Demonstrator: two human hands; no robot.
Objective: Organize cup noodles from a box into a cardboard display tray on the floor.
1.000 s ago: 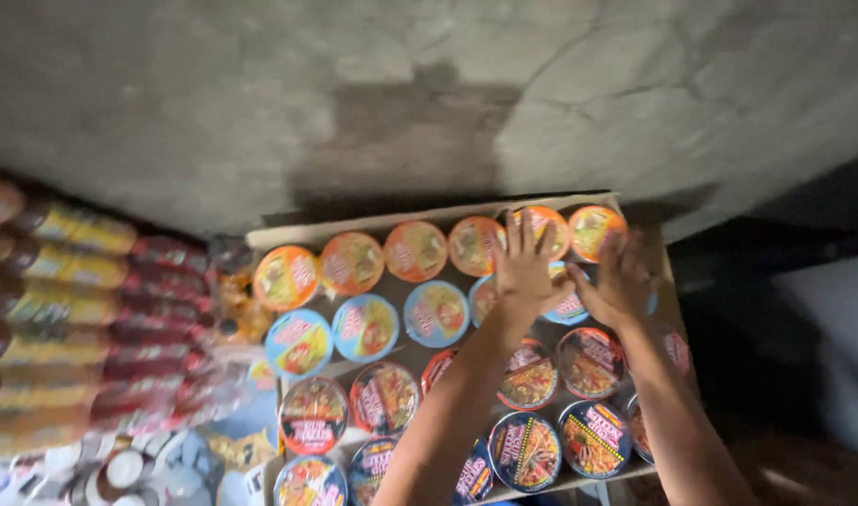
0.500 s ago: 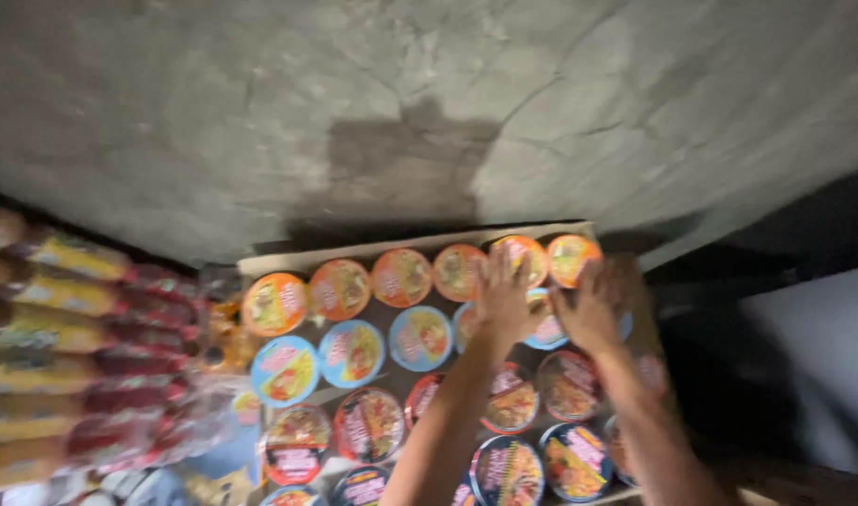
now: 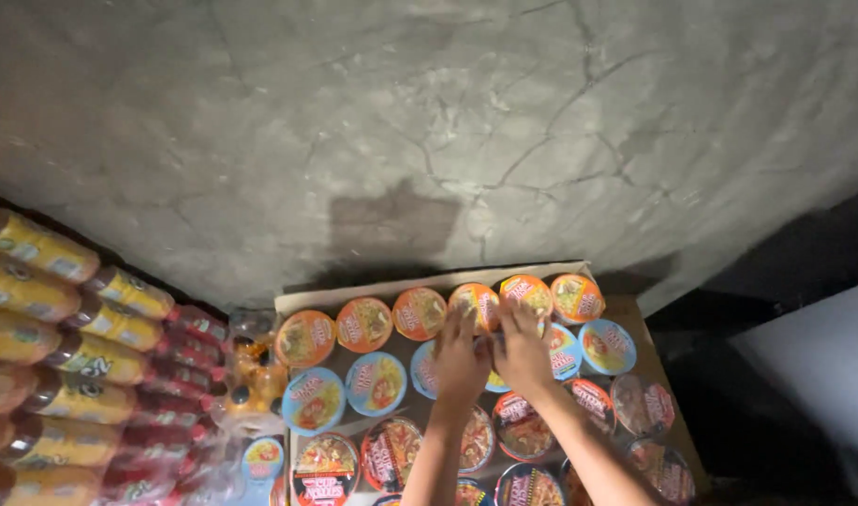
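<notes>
A cardboard box against the wall holds rows of round noodle cups: orange-lidded cups at the back, blue-lidded cups in the middle, and red and black cups nearest the camera. To its left lie stacked bottles with yellow labels, and red-labelled bottles between them and the box.

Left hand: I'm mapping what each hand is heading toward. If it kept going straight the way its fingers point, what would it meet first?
The left hand points up-frame at an orange-lidded noodle cup in the back row, which its fingertips look to be already touching. Behind that are the cardboard box rim and the cracked concrete wall; depth is unclear.
</notes>
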